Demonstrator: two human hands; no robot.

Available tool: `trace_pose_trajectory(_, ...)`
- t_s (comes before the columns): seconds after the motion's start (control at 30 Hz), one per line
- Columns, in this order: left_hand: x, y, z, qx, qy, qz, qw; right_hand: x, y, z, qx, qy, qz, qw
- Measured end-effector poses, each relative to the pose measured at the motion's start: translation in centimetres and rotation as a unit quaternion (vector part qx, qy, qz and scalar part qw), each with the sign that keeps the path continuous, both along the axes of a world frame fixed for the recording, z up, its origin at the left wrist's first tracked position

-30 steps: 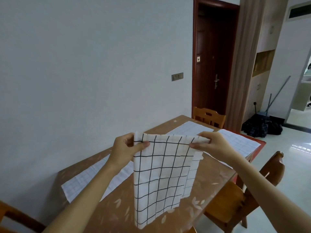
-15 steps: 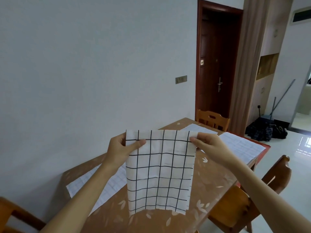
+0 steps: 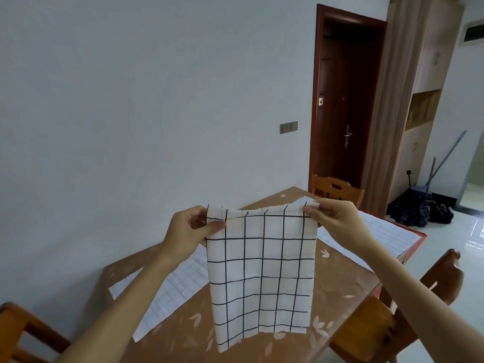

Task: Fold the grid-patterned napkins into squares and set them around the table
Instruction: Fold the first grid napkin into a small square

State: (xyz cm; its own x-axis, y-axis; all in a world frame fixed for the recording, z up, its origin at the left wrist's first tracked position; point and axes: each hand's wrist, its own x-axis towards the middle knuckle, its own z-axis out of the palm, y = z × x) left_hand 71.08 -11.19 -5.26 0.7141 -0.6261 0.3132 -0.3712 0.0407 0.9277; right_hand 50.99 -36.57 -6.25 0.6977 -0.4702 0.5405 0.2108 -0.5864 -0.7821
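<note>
A white napkin with a black grid (image 3: 262,268) hangs in the air above the brown table (image 3: 340,279), doubled over along its top edge. My left hand (image 3: 188,229) pinches its top left corner. My right hand (image 3: 332,218) pinches its top right corner, where the layers are slightly apart. The lower edge dangles just over the table surface. Two more pale grid napkins lie flat on the table: one at the left (image 3: 167,289), one at the far right (image 3: 382,237).
The table stands against a white wall (image 3: 131,127). Wooden chairs stand at the far end (image 3: 335,189), at the right side (image 3: 392,323) and at the near left (image 3: 18,328). A dark door (image 3: 340,100) and a pile of dark things on the floor (image 3: 419,210) are beyond.
The napkin has been drawn flatter and wider between my hands. My hands have moved slightly apart along the top edge, and the view has shifted a little.
</note>
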Motion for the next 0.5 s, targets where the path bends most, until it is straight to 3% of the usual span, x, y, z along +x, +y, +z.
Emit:
trace_pose_trajectory(0.1,0.0,0.2,0.5,-0.031,0.037,0.005,0.999,-0.2,0.4,0.2,0.028,0.038,0.047,0.998)
trace_pose_trajectory(0.2,0.4,0.2,0.9,-0.046,0.057,-0.003,0.997,0.5,0.5,-1.2,-0.002,0.119,0.053,0.992)
trace_pose_trajectory(0.33,0.8,0.5,1.5,-0.042,0.039,-0.015,0.998,1.5,1.3,-2.0,-0.016,0.086,0.027,0.996)
trace_pose_trajectory(0.5,1.5,1.8,2.1,0.035,-0.032,-0.041,0.998,2.1,0.7,-0.6,-0.015,0.024,0.013,1.000)
